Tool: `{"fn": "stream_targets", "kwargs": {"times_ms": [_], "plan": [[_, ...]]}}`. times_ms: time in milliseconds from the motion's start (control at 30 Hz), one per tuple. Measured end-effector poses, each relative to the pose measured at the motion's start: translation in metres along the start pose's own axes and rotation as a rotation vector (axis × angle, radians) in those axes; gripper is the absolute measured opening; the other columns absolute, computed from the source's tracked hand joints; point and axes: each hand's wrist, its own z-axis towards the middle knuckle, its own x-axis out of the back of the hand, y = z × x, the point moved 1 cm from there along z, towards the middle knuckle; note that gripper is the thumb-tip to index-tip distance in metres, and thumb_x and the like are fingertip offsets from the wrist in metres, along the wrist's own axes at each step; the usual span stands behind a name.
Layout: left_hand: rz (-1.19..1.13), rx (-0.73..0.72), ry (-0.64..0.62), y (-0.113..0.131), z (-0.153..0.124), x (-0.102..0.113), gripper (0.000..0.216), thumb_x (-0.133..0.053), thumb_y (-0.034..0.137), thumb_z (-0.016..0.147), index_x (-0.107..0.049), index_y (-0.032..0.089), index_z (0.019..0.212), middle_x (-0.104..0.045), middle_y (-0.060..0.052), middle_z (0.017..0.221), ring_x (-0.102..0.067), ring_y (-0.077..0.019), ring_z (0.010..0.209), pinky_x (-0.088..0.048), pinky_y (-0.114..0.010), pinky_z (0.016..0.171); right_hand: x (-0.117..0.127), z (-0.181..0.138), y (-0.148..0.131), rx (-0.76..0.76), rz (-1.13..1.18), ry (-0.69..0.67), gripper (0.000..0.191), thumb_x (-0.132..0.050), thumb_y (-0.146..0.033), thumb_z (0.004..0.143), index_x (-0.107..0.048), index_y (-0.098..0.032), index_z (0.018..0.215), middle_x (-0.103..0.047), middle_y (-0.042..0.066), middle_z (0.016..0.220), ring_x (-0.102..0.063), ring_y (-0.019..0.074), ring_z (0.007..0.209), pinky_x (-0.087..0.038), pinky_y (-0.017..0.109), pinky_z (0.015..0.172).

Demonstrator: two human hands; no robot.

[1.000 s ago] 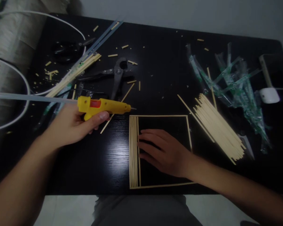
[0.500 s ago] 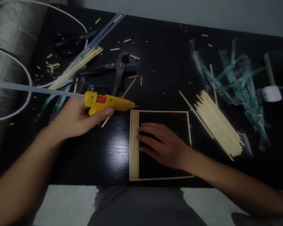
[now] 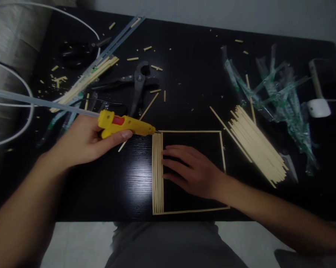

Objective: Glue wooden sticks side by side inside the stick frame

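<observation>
Several parallel wooden sticks [image 3: 157,175] are lying side by side along the left edge of a rectangular stick frame [image 3: 192,131] on the black desk [image 3: 106,201]. The left hand [image 3: 91,138] is gripping the yellow glue gun [image 3: 137,126], fingers holding its handle; a translucent glue stick [image 3: 45,103] is protruding from the rear. The nozzle [image 3: 158,131] is pointing at the frame's far left corner; contact cannot be determined. The right hand [image 3: 194,171] is reaching over the frame, fingers slightly spread, fingertips meeting the innermost parallel stick. Pliers [image 3: 140,79] are lying beyond the glue gun.
</observation>
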Motion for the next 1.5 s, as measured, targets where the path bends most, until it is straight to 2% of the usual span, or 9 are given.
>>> {"fn": "stream_targets", "kwargs": {"times_ms": [100, 267, 433, 600, 767, 967, 1267, 1500], "plan": [[0.018, 0.023, -0.016, 0.0005, -0.0003, -0.0005, 0.048, -0.065, 0.067, 0.102, -0.086, 0.025, 0.107, -0.08, 0.001, 0.081, -0.071, -0.0168, 0.066, -0.054, -0.024, 0.058, -0.0002, -0.0008, 0.0004, -0.003, 0.012, -0.006, 0.029, -0.075, -0.019, 0.105, -0.073, -0.011, 0.133, -0.077, 0.02, 0.132, -0.074, 0.0315, 0.131, -0.069, 0.052, 0.108], [0.076, 0.064, -0.029, 0.0025, -0.0007, -0.0012, 0.051, -0.064, 0.07, 0.1, -0.086, 0.024, 0.099, -0.077, 0.0, 0.078, -0.068, -0.018, 0.064, -0.052, -0.025, 0.056, -0.001, -0.0012, 0.0001, -0.005, -0.012, 0.012, 0.024, -0.075, -0.019, 0.106, -0.074, -0.01, 0.128, -0.078, 0.02, 0.131, -0.075, 0.0311, 0.13, -0.07, 0.05, 0.107], [0.075, 0.067, -0.034, 0.0041, -0.0025, -0.0011, 0.053, -0.061, 0.071, 0.101, -0.086, 0.025, 0.109, -0.079, 0.001, 0.083, -0.07, -0.0186, 0.069, -0.056, -0.026, 0.06, -0.0005, -0.0008, -0.0012, -0.009, -0.015, 0.016, 0.026, -0.076, -0.021, 0.105, -0.075, -0.009, 0.128, -0.077, 0.021, 0.133, -0.074, 0.032, 0.132, -0.069, 0.05, 0.109], [0.119, 0.06, -0.011, 0.0032, -0.0037, -0.0016, 0.047, -0.064, 0.066, 0.101, -0.087, 0.026, 0.105, -0.081, 0.002, 0.083, -0.073, -0.0181, 0.069, -0.056, -0.025, 0.058, -0.0003, -0.0013, -0.0011, -0.013, 0.002, 0.001, 0.029, -0.076, -0.019, 0.105, -0.074, -0.009, 0.132, -0.077, 0.022, 0.135, -0.073, 0.0325, 0.135, -0.069, 0.053, 0.11], [0.185, 0.029, 0.025, 0.0061, -0.0019, -0.0023, 0.055, -0.059, 0.071, 0.102, -0.086, 0.025, 0.091, -0.079, 0.001, 0.077, -0.071, -0.0181, 0.066, -0.053, -0.025, 0.056, -0.0009, -0.0015, -0.0008, -0.011, -0.016, 0.011, 0.026, -0.074, -0.02, 0.106, -0.074, -0.011, 0.131, -0.078, 0.021, 0.134, -0.074, 0.0322, 0.133, -0.069, 0.053, 0.109], [0.145, 0.036, -0.007, 0.0064, -0.002, -0.003, 0.05, -0.06, 0.068, 0.103, -0.086, 0.025, 0.098, -0.079, 0.003, 0.079, -0.07, -0.0163, 0.065, -0.053, -0.024, 0.055, 0.0, -0.0002, -0.0021, -0.017, -0.031, 0.005, 0.023, -0.073, -0.021, 0.108, -0.074, -0.011, 0.129, -0.079, 0.019, 0.133, -0.075, 0.0308, 0.132, -0.07, 0.051, 0.109], [0.167, 0.132, -0.024, 0.0078, -0.0016, -0.0013, 0.058, -0.059, 0.075, 0.098, -0.086, 0.024, 0.097, -0.078, 0.001, 0.078, -0.067, -0.0169, 0.065, -0.051, -0.023, 0.052, -0.0004, 0.0004, -0.0017, -0.011, -0.02, 0.014, 0.026, -0.076, -0.02, 0.105, -0.075, -0.006, 0.128, -0.079, 0.022, 0.132, -0.074, 0.0318, 0.132, -0.068, 0.05, 0.111], [0.079, 0.174, -0.063, 0.0081, -0.0034, -0.0013, 0.047, -0.061, 0.072, 0.098, -0.084, 0.031, 0.095, -0.075, 0.002, 0.076, -0.066, -0.0189, 0.06, -0.051, -0.026, 0.046, -0.0006, -0.0004, -0.0015, -0.024, 0.0, 0.007, 0.028, -0.076, -0.019, 0.105, -0.075, -0.009, 0.131, -0.078, 0.021, 0.134, -0.073, 0.0321, 0.134, -0.068, 0.052, 0.111]]}}
